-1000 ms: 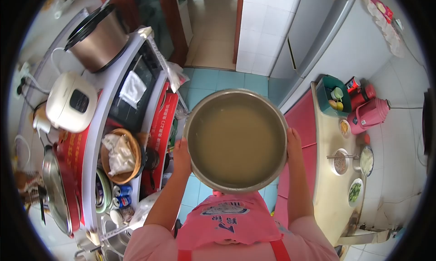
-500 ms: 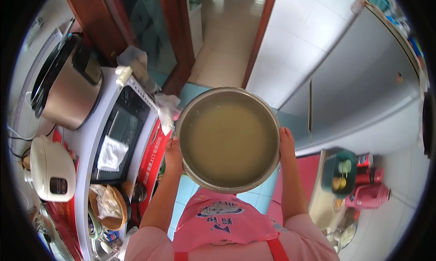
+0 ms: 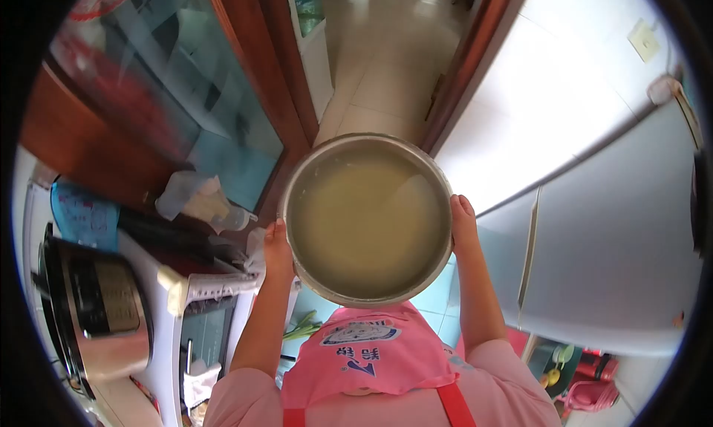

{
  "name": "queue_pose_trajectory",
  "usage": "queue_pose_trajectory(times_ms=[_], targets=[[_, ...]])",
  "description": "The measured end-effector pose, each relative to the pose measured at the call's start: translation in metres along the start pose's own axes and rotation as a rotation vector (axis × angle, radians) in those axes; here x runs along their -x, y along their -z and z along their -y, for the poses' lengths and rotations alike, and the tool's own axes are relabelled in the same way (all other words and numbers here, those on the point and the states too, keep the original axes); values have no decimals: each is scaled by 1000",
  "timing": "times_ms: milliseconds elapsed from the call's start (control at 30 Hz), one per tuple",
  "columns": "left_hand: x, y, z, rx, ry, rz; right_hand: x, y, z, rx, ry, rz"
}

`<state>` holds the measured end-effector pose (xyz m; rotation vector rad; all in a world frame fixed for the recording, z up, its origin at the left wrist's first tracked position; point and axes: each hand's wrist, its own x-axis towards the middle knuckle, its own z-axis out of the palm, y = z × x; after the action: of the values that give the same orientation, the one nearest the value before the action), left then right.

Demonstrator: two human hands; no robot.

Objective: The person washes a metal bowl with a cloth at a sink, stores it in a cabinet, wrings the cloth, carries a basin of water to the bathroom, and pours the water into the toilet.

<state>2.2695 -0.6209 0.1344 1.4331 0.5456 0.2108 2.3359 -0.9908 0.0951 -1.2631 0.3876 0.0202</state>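
A wide round metal basin (image 3: 369, 219) holding cloudy, yellowish liquid is held out in front of the pink apron (image 3: 364, 353). My left hand (image 3: 277, 247) grips its left side, with the thumb near the rim and the other fingers mostly hidden. On the opposite side my right hand (image 3: 463, 220) is closed on the basin's edge. The basin looks roughly level, and its underside is out of sight.
The doorway (image 3: 386, 85) lies ahead, with a wood-framed glass door (image 3: 215, 93) at its left. A shelf unit (image 3: 160, 308) with a cooker (image 3: 100, 308) stands at left. The refrigerator (image 3: 609, 241) is at right, above the counter items, including a green basket (image 3: 542, 356).
The view has advanced toward the doorway, with the basin still between both hands. The shelf and counter have slid down and back in view, while the door and refrigerator appear larger.
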Motion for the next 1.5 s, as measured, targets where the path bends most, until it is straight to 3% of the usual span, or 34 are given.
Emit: queue_pose_trajectory(times_ms=[167,267,367,500,567,700,800,900,1033,1100,1233,1300,1367,1500], targets=[[-103,-80,-47,-174,-7,-194,-148,-50,35,0,17,54],[-176,-108,-61,-180,-54,-167,-226,-81,58,5,15,129],[-250,-137,-75,68,0,-91,-282,-102,88,-36,24,92],[-354,-165,-111,-107,-55,-74,-369,-148,104,121,99,51],[-340,-191,-162,-188,-13,-95,-360,-136,152,118,90,-3],[-518,-224,-132,-74,-105,101,-495,-193,134,211,181,-20],[-526,-260,-167,-97,-43,32,-505,-206,179,160,52,-197],[-563,-306,-208,-83,-19,32,-567,-211,188,88,26,-132],[-643,-348,-200,-95,-73,19,-644,-232,225,164,5,-152],[-684,-362,-185,-152,-52,6,-681,-240,242,130,26,-144],[-728,-421,-241,-394,-80,-104,-760,-258,278,188,-18,-82],[-740,-441,-245,-375,-85,-144,-793,-256,285,102,-1,-78],[-776,-458,-242,-298,-23,-28,-829,-264,299,186,-3,-106],[-834,-506,-260,-374,-62,-64,-886,-305,349,176,-63,-222]])
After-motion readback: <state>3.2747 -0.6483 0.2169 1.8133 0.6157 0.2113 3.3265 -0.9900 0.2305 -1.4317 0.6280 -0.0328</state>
